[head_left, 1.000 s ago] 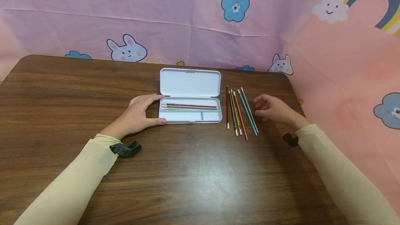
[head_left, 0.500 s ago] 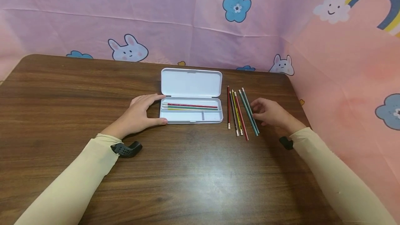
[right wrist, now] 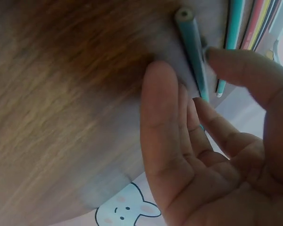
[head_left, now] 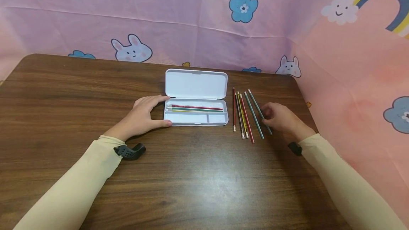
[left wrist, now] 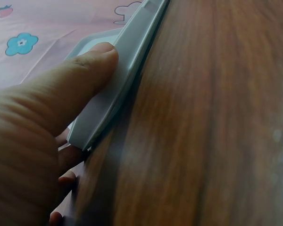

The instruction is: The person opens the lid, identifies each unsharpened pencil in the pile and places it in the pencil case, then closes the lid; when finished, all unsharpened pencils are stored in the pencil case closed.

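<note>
My left hand (head_left: 142,118) grips the left end of a white pencil case (head_left: 186,118), thumb on its front edge and a finger at the back corner. The case's lid (head_left: 196,84) stands open. Several pencils (head_left: 195,108) lie in its long rear compartment; the two front compartments hold nothing. At the right, my right hand (head_left: 278,118) pinches a green pencil (head_left: 255,102) between thumb and fingers, low over the table. In the right wrist view, this green pencil (right wrist: 193,47) runs between thumb and forefinger. A second green pencil (head_left: 254,114) lies just left of it.
Between the case and the green pencils lie a dark red pencil (head_left: 234,109), a black one (head_left: 239,116), a yellow one (head_left: 243,116) and a red one (head_left: 247,118). The brown table (head_left: 159,180) meets printed cloth (head_left: 179,10) behind and at the right.
My right hand has come left to the green pencils, then taken hold of the right one and drawn its near end rightward, away from its neighbour. The left hand keeps its place on the case.
</note>
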